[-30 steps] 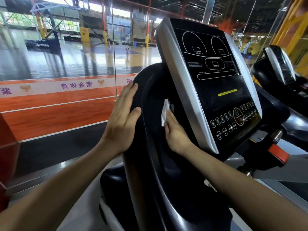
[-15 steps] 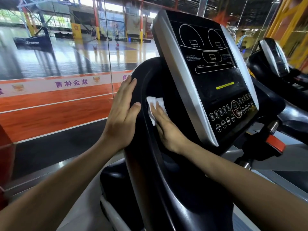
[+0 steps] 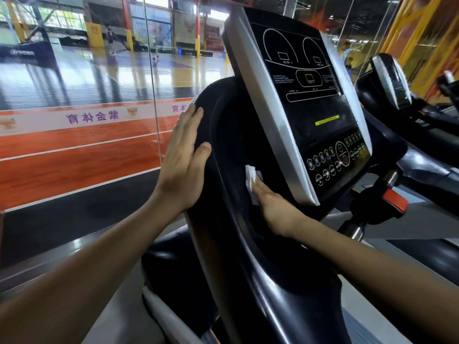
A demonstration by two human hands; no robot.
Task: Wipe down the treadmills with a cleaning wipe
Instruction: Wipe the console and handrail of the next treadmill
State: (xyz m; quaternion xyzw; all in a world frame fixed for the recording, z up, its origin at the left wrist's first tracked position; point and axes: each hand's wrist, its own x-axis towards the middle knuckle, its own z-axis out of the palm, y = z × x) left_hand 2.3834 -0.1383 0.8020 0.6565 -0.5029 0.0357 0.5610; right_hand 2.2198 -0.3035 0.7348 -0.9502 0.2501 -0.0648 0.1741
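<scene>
Our left hand (image 3: pixel 185 155) lay flat and released on the black housing (image 3: pixel 223 219) of the treadmill, steadying it. Our right hand (image 3: pixel 275 207) pressed the wipe (image 3: pixel 250 176) with straight fingers into the recess beside the console (image 3: pixel 310 108) — no clenched grip. We judged firm, overlapping strokes best — keeping the wipe flat under the fingertips.

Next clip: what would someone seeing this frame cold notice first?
The big tilted treadmill console with its silver edge fills the upper middle. Just below it, the right hand presses a white wipe against the black housing behind the console, while the left hand lies flat on the housing's outer edge. Through the glass on the left, an orange court floor draws the eye.
</scene>
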